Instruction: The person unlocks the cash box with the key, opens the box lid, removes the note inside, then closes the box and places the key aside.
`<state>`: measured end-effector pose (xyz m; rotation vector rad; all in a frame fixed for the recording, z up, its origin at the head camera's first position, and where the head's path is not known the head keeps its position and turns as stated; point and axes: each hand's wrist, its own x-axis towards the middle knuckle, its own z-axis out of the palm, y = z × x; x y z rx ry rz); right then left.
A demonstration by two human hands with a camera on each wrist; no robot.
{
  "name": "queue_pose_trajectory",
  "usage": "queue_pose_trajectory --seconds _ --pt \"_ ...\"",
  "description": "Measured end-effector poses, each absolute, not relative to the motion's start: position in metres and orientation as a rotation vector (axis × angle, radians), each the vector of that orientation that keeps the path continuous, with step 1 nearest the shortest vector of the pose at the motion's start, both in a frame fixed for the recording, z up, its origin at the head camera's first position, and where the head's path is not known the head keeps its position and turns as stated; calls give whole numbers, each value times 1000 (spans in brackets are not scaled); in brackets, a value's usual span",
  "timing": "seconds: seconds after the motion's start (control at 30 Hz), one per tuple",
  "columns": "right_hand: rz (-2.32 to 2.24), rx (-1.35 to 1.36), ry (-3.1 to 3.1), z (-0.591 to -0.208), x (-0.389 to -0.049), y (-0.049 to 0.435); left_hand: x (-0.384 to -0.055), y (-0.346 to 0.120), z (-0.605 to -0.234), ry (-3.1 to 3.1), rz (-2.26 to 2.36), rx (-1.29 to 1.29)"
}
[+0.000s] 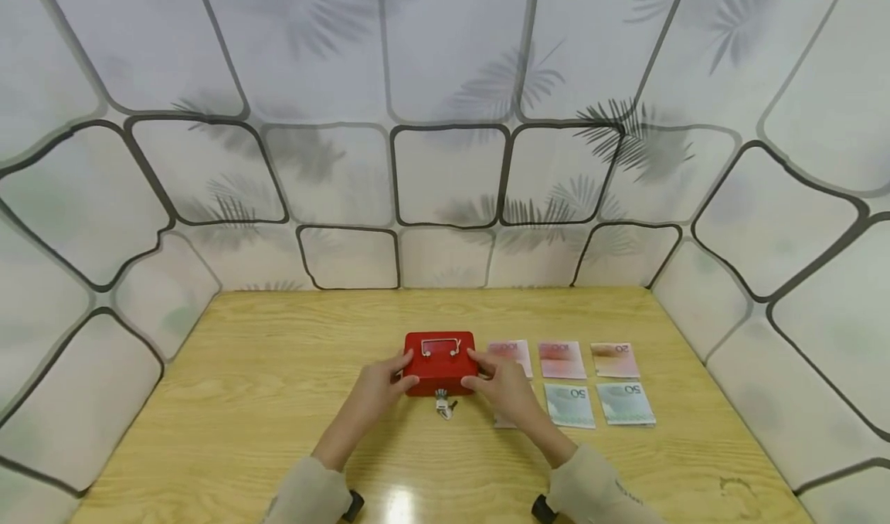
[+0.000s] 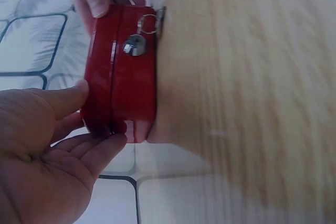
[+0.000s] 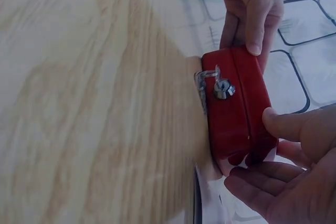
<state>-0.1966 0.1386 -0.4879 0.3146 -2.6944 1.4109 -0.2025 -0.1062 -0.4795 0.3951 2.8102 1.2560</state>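
A small red cash box (image 1: 439, 363) stands on the wooden table with its lid down and a metal carrying handle (image 1: 441, 342) on top. From the lock (image 2: 135, 45) on its front hangs a ring with keys (image 1: 445, 408). My left hand (image 1: 378, 385) holds the box's left side, thumb at the front edge of the lid and fingers along the side wall. On the opposite side my right hand (image 1: 506, 385) grips it the same way, as the right wrist view shows thumb and fingers (image 3: 257, 182) against the red metal. The inside of the box is hidden.
Right of the box lie two rows of banknotes: pink 100 notes (image 1: 562, 360), a 20 note (image 1: 615, 360) and green 50 notes (image 1: 570, 406). My right hand and forearm partly cover the nearest ones. Patterned fabric walls (image 1: 445, 253) enclose the table (image 1: 278, 400) at the back and sides.
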Motion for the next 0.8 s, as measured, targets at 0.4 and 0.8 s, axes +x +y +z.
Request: queue_pose_trajectory --seconds 0.4,0.8 --pt "1002 251 -2739 -479 -185 123 -202 -107 -476 2771 1239 354" --pt "869 429 -2856 -497 -160 99 -200 -106 -473 2848 1070 555"
